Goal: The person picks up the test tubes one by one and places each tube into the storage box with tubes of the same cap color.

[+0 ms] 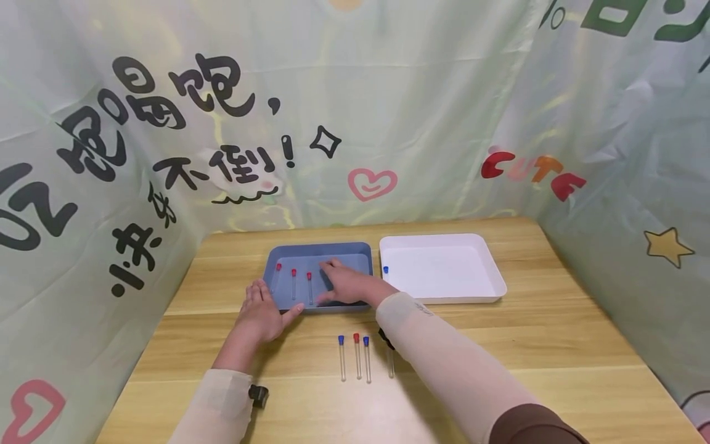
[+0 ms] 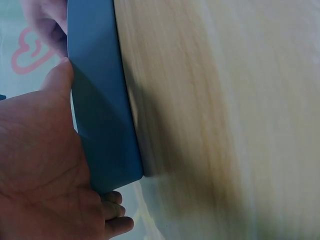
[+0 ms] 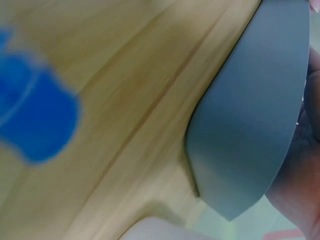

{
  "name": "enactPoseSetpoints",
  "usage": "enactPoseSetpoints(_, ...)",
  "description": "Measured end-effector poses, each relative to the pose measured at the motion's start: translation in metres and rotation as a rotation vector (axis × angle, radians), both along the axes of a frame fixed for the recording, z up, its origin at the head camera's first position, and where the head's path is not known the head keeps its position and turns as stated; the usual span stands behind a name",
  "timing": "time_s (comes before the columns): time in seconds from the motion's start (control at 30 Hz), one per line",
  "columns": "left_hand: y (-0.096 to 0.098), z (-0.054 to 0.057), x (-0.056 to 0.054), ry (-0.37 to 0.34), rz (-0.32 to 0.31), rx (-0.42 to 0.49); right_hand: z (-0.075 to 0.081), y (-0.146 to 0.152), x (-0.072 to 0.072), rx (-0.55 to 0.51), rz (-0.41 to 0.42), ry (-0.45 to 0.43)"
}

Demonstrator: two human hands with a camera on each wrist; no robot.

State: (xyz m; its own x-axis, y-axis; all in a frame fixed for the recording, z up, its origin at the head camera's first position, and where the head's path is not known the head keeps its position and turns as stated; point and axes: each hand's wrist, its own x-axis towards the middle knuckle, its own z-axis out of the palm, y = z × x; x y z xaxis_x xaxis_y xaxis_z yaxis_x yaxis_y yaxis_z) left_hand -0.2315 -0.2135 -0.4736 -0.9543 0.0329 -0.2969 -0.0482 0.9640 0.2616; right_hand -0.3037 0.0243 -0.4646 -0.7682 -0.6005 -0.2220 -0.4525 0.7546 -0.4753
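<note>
A blue-grey tray holds several thin clear tubes with red caps, among them one tube near its middle. My left hand rests at the tray's front left corner, thumb stretched along the front rim, fingers at the left side. In the left wrist view its thumb touches the tray's rim. My right hand reaches over the front rim into the tray, beside the row of tubes, thumb and fingertips apart. I cannot tell whether it holds a tube.
A white tray stands to the right, a blue-capped tube at its left side. In front lie a blue-capped tube, a red-capped tube and further tubes, one partly behind my right sleeve. Printed curtains surround the table.
</note>
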Motion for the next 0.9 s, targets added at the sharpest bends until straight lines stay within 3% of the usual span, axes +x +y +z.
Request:
enactPoseSetpoints(0.5, 0.002, 0.003, 0.002, 0.003, 0.0, -0.013, 0.01, 0.04, 0.012, -0.035, -0.037, 0.011)
enactPoseSetpoints(0.9, 0.001, 0.002, 0.002, 0.012, -0.007, -0.001, 0.027, 0.067, 0.047, -0.097, -0.067, 0.041)
